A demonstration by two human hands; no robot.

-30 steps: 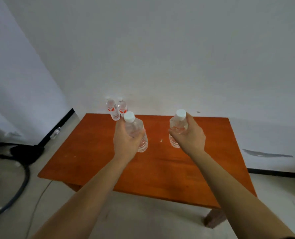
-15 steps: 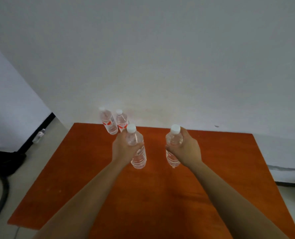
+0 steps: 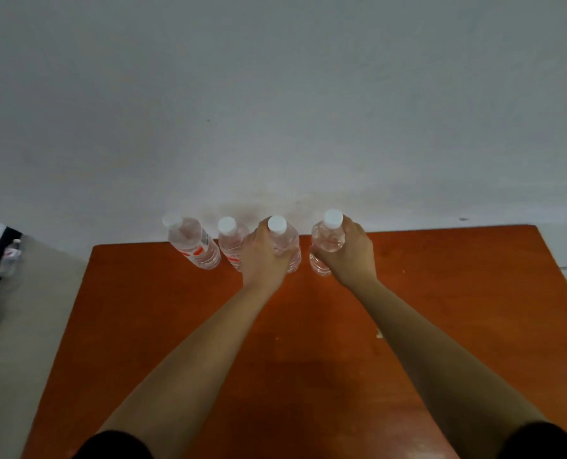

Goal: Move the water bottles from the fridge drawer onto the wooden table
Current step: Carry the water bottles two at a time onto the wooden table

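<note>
Several clear water bottles with white caps line the far edge of the orange-brown wooden table (image 3: 308, 342). The two on the left, one bottle (image 3: 194, 245) and its neighbour (image 3: 230, 241), stand free and carry red-marked labels. My left hand (image 3: 263, 256) grips a third bottle (image 3: 287, 241) right next to them. My right hand (image 3: 351, 256) grips a fourth bottle (image 3: 326, 241) a little further right. Both held bottles are upright with their bases at the tabletop. The fridge drawer is out of view.
A white wall rises directly behind the table's far edge. Another small bottle (image 3: 10, 258) lies on the pale floor at the far left, beside a dark skirting strip. The table's near and right parts are bare wood.
Both hands carried their bottles forward to the table's far edge and lowered them beside the two standing bottles. The camera came closer and now looks down over the table.
</note>
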